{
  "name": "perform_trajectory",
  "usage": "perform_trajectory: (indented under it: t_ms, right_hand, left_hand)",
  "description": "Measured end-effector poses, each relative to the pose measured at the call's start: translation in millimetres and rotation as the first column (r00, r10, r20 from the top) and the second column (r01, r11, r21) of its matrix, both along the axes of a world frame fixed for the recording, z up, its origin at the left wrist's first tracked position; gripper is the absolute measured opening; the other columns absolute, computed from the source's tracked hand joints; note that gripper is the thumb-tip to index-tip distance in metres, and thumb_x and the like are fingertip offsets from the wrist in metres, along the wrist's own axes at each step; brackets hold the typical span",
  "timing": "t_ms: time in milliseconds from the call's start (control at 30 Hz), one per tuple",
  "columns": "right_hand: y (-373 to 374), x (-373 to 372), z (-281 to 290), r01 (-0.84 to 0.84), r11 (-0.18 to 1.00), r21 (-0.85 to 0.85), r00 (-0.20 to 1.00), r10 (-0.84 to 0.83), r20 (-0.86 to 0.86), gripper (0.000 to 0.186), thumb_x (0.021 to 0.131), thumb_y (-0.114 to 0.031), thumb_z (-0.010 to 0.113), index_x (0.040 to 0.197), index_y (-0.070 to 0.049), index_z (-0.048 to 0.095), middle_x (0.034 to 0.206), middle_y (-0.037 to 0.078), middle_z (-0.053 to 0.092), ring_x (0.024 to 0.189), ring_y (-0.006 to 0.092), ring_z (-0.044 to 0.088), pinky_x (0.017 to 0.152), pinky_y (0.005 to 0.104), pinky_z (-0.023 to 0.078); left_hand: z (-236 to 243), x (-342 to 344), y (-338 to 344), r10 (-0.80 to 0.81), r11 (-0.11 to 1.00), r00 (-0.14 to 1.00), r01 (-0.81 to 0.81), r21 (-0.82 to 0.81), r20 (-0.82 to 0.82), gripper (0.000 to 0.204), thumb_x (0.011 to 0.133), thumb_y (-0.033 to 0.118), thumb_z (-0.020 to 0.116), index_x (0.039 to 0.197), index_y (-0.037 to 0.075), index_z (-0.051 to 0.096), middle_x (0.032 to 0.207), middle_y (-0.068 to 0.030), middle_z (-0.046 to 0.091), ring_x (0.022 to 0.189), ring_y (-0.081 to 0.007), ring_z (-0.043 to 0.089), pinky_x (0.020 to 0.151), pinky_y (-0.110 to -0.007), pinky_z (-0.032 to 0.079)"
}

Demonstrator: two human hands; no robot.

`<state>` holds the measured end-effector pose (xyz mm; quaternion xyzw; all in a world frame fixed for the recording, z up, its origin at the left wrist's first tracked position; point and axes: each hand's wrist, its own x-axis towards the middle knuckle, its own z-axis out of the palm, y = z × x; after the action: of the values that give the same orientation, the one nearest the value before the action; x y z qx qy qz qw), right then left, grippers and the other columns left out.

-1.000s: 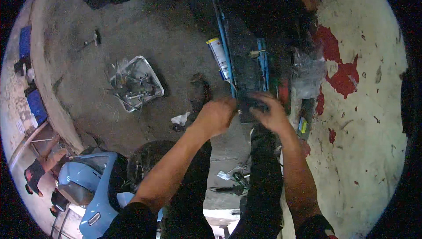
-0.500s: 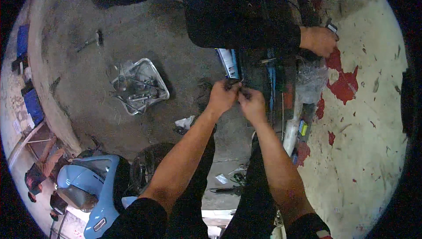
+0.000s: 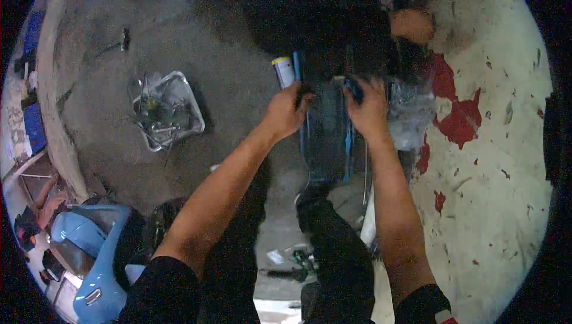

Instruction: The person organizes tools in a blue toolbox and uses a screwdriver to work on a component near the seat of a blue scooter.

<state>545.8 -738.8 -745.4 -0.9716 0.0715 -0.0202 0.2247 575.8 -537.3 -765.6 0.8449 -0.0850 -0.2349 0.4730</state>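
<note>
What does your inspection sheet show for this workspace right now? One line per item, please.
Surface: grey floor, darker in places.
Job's things: dark panel with blue strips.
Clutter: metal tray of tools, hammer-like tool, yellow-rimmed white can.
Grippers: left hand at the left blue strip, right hand at a dark blue object; both grips unclear.
Cables: nothing clearly seen.
Surroundings: blue scooter bodywork, another person's arm, red-patched pale surface.

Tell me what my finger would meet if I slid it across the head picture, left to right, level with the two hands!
Blue object near the edge → metal tray → left hand → right hand → clear plastic → red patch.
</note>
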Motion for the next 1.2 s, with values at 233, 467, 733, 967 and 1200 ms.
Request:
perform_trajectory:
  t_ms: [233, 467, 733, 967, 1200]
  right_hand:
    - [-21, 23, -12, -0.219, 0.970, 0.107, 0.962, 0.233, -0.142, 0.038, 0.073, -0.028, 0.070, 0.106, -0.011, 0.062, 0.116, 0.026, 0.043, 0.109, 0.0409, 0.043, 0.094, 0.0426, 0.037]
    - [-39, 24, -37, -0.335, 0.942, -0.029, 0.942, 0.334, -0.019, 0.045, 0.070, -0.032, 0.073, 0.108, -0.011, 0.061, 0.125, 0.034, 0.036, 0.117, 0.0461, 0.037, 0.099, 0.0442, 0.034]
    - [-44, 49, -26, -0.565, 0.820, -0.087, 0.825, 0.559, -0.088, 0.051, 0.065, -0.035, 0.075, 0.105, -0.007, 0.061, 0.111, 0.022, 0.052, 0.107, 0.0386, 0.048, 0.091, 0.0427, 0.040]
    - [-40, 19, -36, -0.462, 0.887, -0.013, 0.884, 0.462, 0.078, 0.050, 0.068, -0.033, 0.072, 0.103, -0.001, 0.058, 0.107, 0.018, 0.054, 0.101, 0.0360, 0.052, 0.091, 0.0411, 0.041]
    - [-25, 16, -31, -0.528, 0.808, -0.260, 0.753, 0.588, 0.297, 0.038, 0.070, -0.028, 0.068, 0.097, -0.003, 0.059, 0.097, 0.015, 0.056, 0.096, 0.0333, 0.051, 0.088, 0.0404, 0.042]
  left_hand:
    - [-33, 20, -13, -0.162, 0.987, 0.977, 0.160, 0.030, 0.140, 0.023, 0.085, 0.020, 0.054, 0.099, 0.004, 0.048, 0.082, -0.0236, 0.060, 0.078, -0.0433, 0.057, 0.065, -0.049, 0.046]
    - [-46, 20, -27, -0.140, 0.989, 0.874, 0.145, 0.025, 0.464, 0.031, 0.082, 0.028, 0.060, 0.102, 0.004, 0.056, 0.080, -0.0203, 0.062, 0.073, -0.0375, 0.060, 0.065, -0.043, 0.049]
    - [-9, 42, -44, -0.272, 0.962, 0.955, 0.266, 0.061, 0.118, 0.028, 0.077, 0.026, 0.064, 0.089, 0.000, 0.064, 0.084, -0.0213, 0.063, 0.084, -0.0362, 0.060, 0.073, -0.041, 0.047]
    - [-19, 23, -42, -0.280, 0.960, 0.890, 0.268, 0.084, 0.360, 0.023, 0.075, 0.019, 0.061, 0.084, -0.002, 0.062, 0.085, -0.0221, 0.062, 0.082, -0.0363, 0.061, 0.073, -0.040, 0.047]
    - [-42, 43, -37, -0.188, 0.979, 0.982, 0.189, -0.070, 0.028, 0.025, 0.076, 0.018, 0.057, 0.088, -0.005, 0.058, 0.083, -0.0249, 0.061, 0.080, -0.0400, 0.060, 0.069, -0.044, 0.047]
